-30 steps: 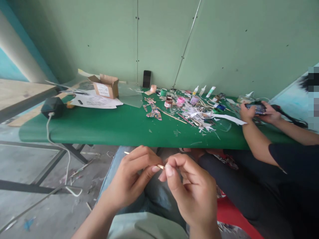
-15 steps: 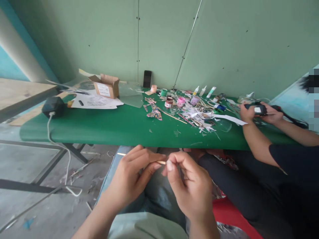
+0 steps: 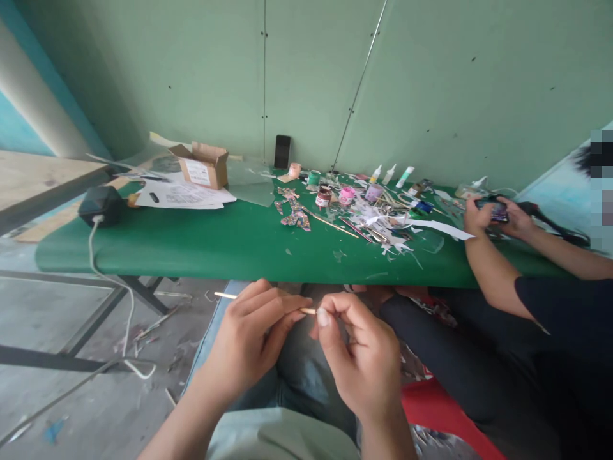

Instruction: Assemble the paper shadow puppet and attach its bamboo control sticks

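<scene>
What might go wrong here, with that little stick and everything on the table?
The stick, held by the left hand and right hand over the lap, might slip and drop. The white cord hanging off the table could snag and drag the black box. The phone propped against the wall may topple.

Thin pale stick (image 3: 225, 295), slightly tilted, held mid-air

My left grip (image 3: 256, 326) wrapped round thin stick (image 3: 225, 295); my right grip (image 3: 361, 348) pinches its end. Ahead, green worktop (image 3: 215, 246) with paint jars (image 3: 323, 197), cardboard box (image 3: 205, 169).
</scene>
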Demonstrator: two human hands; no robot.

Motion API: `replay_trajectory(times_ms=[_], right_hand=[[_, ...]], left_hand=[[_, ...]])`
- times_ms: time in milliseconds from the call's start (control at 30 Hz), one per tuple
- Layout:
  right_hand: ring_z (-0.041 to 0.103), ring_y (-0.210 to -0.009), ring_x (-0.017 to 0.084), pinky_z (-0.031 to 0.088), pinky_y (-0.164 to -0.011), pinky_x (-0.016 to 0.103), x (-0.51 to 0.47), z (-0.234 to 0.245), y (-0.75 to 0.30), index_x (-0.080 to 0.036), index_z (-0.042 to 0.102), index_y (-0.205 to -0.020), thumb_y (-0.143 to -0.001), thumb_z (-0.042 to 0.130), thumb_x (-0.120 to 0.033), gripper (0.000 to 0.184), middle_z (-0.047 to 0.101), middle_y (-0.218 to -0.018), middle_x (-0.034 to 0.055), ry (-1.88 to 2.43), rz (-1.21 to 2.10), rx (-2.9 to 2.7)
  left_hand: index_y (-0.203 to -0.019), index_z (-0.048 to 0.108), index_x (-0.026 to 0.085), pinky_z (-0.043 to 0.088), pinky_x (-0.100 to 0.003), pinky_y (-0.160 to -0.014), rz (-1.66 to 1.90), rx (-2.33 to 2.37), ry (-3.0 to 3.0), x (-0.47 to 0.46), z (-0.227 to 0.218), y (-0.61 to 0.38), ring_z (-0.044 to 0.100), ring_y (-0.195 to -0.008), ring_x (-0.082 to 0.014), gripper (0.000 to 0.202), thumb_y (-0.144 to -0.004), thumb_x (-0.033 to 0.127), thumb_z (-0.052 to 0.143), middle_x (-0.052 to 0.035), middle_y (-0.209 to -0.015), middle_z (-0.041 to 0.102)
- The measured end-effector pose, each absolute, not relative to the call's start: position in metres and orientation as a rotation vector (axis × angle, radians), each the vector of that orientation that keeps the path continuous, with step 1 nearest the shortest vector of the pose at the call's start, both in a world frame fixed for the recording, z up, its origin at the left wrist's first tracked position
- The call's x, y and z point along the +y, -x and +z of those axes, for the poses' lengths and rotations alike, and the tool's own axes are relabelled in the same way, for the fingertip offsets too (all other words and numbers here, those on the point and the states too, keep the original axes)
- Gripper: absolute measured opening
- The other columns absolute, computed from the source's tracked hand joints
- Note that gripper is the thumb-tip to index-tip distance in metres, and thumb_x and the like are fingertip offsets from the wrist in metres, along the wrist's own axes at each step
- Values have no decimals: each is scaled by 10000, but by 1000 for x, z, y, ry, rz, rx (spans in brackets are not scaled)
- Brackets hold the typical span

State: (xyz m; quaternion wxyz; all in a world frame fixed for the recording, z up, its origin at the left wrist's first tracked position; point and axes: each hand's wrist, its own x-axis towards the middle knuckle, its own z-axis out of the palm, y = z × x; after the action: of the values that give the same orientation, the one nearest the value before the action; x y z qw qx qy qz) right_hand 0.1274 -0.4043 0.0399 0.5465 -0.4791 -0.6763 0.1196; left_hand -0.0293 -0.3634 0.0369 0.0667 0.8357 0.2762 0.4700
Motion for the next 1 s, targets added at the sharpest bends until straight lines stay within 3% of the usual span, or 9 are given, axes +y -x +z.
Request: replay_trajectory(times_ms=[233, 433, 600, 833, 1000], right_hand=[[590, -525, 88, 463, -550, 179, -410, 41, -127, -209, 535, -825, -920, 498, -189, 104, 616, -639, -35, 1125, 348, -1594], [608, -578, 96, 466, -567, 181, -407, 37, -128, -209, 539, -819, -915, 499, -188, 105, 637, -682, -18, 1137, 307, -1571], [615, -581, 97, 456, -541, 175, -406, 42, -129, -203, 530, -807, -904, 484, -179, 110, 651, -695, -7, 1139, 280, -1636], [624, -573, 106, 451, -514, 182, -406, 42, -129, -207, 535, -794, -908, 494, -205, 122, 645, -663, -11, 1158, 313, -1600], [605, -544, 110, 466, -522, 200, -405, 41, -128, -207, 574, -830, -921, 515, -226, 110, 638, -641, -15, 1130, 326, -1574]], left_hand=[[-1119, 662, 203, 460, -226, -579, 1587, 657, -2517, -365, 33, 31, 547, -624, -96, 305, -863, 44, 613, -15, -846, 745], [-1081, 659, 166, 481, -235, -659, 1457, 818, -2528, -367, 37, 31, 570, -714, -118, 203, -899, 105, 595, -32, -857, 727], [-973, 657, 167, 470, -229, -629, 1452, 805, -2534, -366, 36, 31, 547, -677, -111, 140, -912, 87, 560, -18, -800, 710], [-1101, 657, 202, 471, -221, -578, 1594, 714, -2546, -365, 33, 31, 548, -623, -92, 286, -864, 46, 623, -14, -846, 740], [-1107, 650, 176, 486, -249, -643, 1476, 798, -2532, -366, 35, 32, 586, -719, -125, 224, -908, 100, 580, -43, -877, 728]])
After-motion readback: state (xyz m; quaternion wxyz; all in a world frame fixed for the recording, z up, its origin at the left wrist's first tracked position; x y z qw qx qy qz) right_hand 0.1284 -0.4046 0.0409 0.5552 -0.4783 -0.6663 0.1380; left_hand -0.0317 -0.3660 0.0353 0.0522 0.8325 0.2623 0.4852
